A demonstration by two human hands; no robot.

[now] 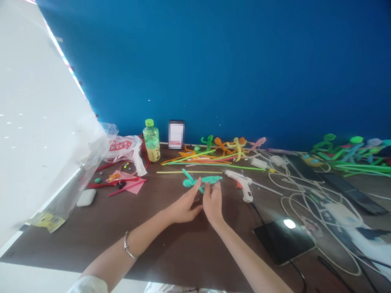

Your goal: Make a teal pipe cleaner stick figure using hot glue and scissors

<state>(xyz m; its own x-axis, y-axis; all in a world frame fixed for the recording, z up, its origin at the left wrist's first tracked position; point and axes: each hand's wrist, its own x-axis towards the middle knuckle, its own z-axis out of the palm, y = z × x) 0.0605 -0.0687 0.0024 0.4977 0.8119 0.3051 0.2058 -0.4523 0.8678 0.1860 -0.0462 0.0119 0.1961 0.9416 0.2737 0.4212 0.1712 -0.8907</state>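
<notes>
A teal pipe-cleaner figure (198, 181) lies low over the brown tabletop (183, 248), with its limbs spread. My left hand (185, 206) and my right hand (213, 202) meet beneath it, and the fingertips of both reach into its lower stem. Those fingers hide part of the stem. A thin yellow-green pipe cleaner (183, 172) lies just beyond the figure. A silver bangle (128, 245) circles my left wrist.
A white hot glue gun (241, 184) lies to the right, among tangled white cables (308, 207). A dark tablet (284, 240) sits at front right. Colourful pipe-cleaner figures (220, 152) and a green-capped bottle (151, 140) stand by the blue wall (214, 65). Pink paper (128, 183) and plastic bags lie left.
</notes>
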